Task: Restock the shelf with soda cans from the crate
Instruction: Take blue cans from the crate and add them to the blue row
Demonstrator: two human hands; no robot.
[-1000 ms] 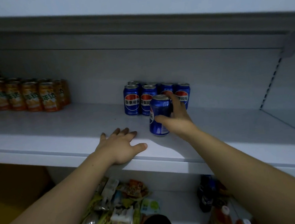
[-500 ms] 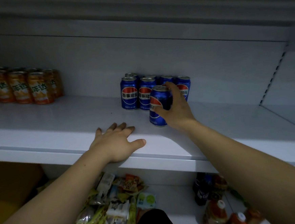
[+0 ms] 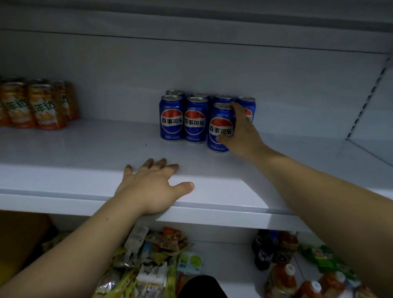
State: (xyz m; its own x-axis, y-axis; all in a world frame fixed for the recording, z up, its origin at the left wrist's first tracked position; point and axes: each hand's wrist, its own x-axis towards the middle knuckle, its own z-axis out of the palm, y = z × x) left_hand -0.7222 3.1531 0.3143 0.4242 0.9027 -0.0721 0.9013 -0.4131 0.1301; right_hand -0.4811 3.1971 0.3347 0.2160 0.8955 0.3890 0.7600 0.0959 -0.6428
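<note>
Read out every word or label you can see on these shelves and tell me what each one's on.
"百事可乐": on the blue can that the right hand grips, and on the two blue cans left of it.
"芬达", somewhat blurred: on the orange cans.
Small print at the blue cans' feet: too small to read.
Too blurred to read: the snack packets and bottles on the lower shelf.
</note>
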